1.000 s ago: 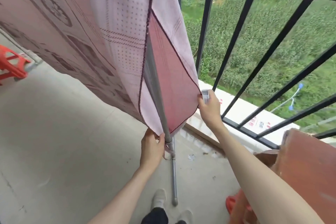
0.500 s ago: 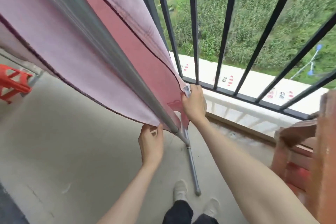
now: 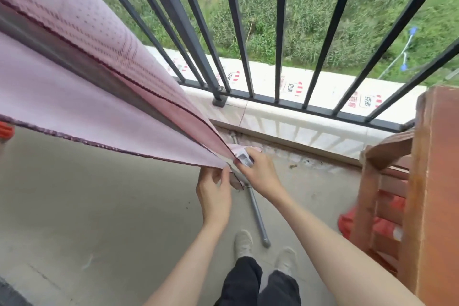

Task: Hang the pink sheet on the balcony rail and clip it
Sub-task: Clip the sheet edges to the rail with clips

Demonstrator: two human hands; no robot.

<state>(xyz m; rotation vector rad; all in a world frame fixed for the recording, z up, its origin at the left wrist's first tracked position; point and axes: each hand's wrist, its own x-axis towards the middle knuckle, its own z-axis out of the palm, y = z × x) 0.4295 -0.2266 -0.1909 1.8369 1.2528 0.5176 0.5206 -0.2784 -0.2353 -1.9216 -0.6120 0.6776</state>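
Pink sheet (image 3: 74, 97): draped over a grey pole (image 3: 258, 216), two layers meeting at a low corner near the black balcony railing (image 3: 280, 32). Left hand (image 3: 214, 194): grip pinching the near layer's hem at the corner. Right hand (image 3: 259, 174): grip pinching the far layer's corner and its white label (image 3: 244, 158). Wooden chair (image 3: 407, 176): at right. Floor (image 3: 87, 206): bare concrete.

Soft, even daylight comes from outside, through the railing (image 3: 238, 32). It is bright but without glare. The bars throw only pale shadows on the low wall (image 3: 298, 129). The wide lens bends the bars outward at the edges. The field (image 3: 323, 7) and the wooden furniture (image 3: 427, 181) look slightly blurred.
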